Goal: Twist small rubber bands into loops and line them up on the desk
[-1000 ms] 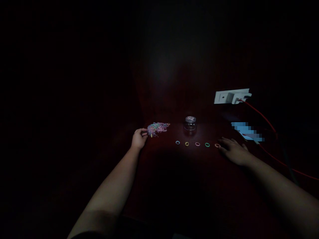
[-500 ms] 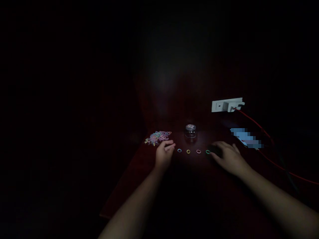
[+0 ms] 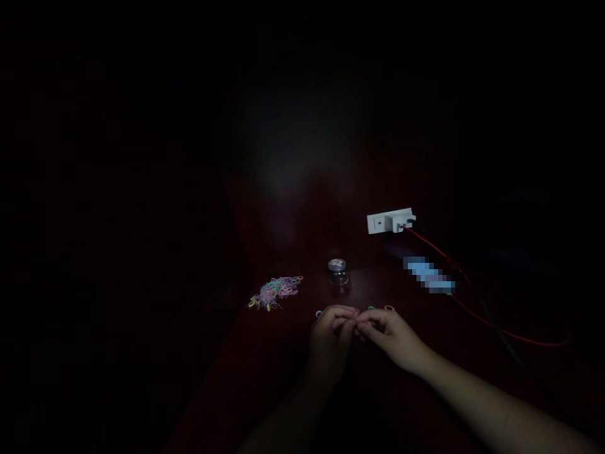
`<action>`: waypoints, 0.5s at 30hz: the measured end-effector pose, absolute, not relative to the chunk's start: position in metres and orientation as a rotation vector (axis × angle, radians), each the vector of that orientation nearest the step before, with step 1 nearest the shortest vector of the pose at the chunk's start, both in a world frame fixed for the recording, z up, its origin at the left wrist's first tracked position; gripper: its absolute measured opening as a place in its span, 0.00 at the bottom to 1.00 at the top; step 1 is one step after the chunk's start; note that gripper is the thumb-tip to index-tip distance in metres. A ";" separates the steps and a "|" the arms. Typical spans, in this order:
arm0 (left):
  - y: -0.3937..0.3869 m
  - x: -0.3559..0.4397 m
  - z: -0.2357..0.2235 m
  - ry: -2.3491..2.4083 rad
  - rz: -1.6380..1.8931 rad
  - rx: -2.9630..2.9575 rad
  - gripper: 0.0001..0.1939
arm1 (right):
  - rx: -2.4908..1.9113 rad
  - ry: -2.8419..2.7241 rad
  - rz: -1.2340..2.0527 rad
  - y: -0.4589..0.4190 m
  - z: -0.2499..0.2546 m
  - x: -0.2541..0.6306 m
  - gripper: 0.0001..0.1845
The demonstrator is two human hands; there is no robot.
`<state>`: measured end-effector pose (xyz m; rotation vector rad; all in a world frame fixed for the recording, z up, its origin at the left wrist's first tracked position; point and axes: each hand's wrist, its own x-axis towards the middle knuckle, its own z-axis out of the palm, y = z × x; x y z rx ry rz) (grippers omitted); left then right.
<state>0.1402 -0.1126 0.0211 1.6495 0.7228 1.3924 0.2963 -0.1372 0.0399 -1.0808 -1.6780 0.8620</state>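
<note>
The left hand (image 3: 329, 337) and right hand (image 3: 397, 339) met at the fingertips; whether they grasped anything could not be told. Multicoloured elastic bands (image 3: 275, 291) lay heaped at their ten o'clock, a lidded jar (image 3: 337, 273) at eleven.

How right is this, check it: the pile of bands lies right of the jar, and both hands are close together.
Wrong side: the head view shows the pile of bands left of the jar. The left hand and right hand are indeed close together.
</note>
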 end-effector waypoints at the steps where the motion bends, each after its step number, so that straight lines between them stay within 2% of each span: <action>1: -0.112 0.139 0.022 0.719 1.386 1.658 0.04 | -1.090 -1.679 0.853 -0.137 0.040 0.297 0.18; 4: -0.111 0.137 0.022 0.711 1.363 1.707 0.05 | -1.113 -1.686 0.823 -0.137 0.039 0.297 0.17; 9: -0.107 0.132 0.019 0.823 1.222 1.855 0.14 | -1.148 -1.705 0.773 -0.136 0.035 0.300 0.16; 15: -0.103 0.127 0.018 0.883 1.121 1.959 0.11 | -1.162 -1.740 0.771 -0.135 0.032 0.305 0.14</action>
